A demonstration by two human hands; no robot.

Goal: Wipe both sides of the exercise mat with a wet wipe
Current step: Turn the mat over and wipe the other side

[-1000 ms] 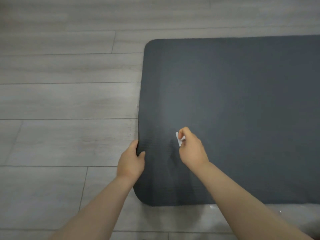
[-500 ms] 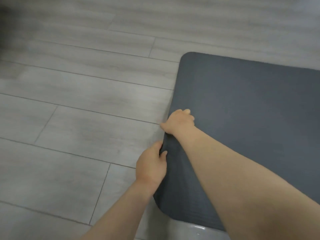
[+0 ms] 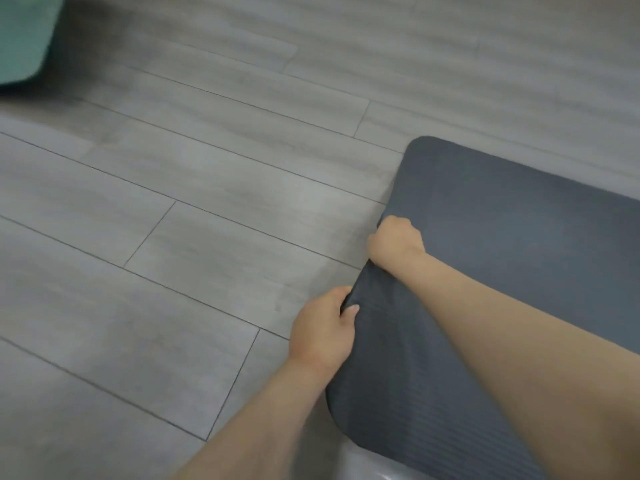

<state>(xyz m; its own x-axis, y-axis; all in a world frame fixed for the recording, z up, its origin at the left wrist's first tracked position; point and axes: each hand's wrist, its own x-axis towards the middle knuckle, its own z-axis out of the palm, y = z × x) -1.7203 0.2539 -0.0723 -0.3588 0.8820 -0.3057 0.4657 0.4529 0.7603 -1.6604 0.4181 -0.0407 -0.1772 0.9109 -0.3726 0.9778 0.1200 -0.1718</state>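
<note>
A dark grey exercise mat (image 3: 502,216) lies on the floor at the right, its short left end toward me. My left hand (image 3: 322,329) grips that end's edge near the front corner, thumb on top, and the edge is raised off the floor there. My right hand (image 3: 396,242) grips the same edge a little farther away, fingers curled round it. The wet wipe is not visible; my right hand hides whatever it may hold.
Grey wood-look floor planks (image 3: 194,209) spread to the left and behind the mat. A teal object (image 3: 24,36) sits at the top left corner. A pale glossy patch (image 3: 367,465) shows on the floor below the mat's front corner.
My right hand moved from the mat's surface, where it pinched the white wipe, to the left edge and gripped it. The view swung left. The edge has lifted between both hands.
</note>
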